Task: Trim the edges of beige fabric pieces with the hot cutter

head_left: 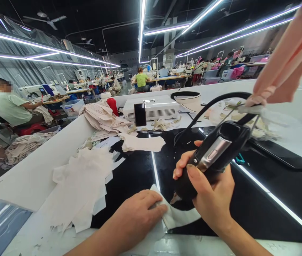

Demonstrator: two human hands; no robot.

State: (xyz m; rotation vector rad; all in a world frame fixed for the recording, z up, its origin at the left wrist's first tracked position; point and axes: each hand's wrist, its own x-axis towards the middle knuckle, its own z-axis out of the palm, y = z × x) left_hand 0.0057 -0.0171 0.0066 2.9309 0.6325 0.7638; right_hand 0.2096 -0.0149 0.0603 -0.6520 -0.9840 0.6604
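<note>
Firmly, your right hand [212, 195] gripped the cutting tool [215, 153]. Your left hand [137, 213] pressed flat, fingers together, on the fabric piece [177, 217].

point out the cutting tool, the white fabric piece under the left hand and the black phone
cutting tool [215, 153], head view, on its silver side panel
fabric piece [177, 215], head view, on the bare part right of the left hand
phone [140, 114], head view, on its dark back

Gleaming near: glossy black glass tabletop [273, 199]; lying matt left: soft white cloth pieces [81, 185]; shining right: black plastic tool with brushed-metal plate [215, 153].
</note>
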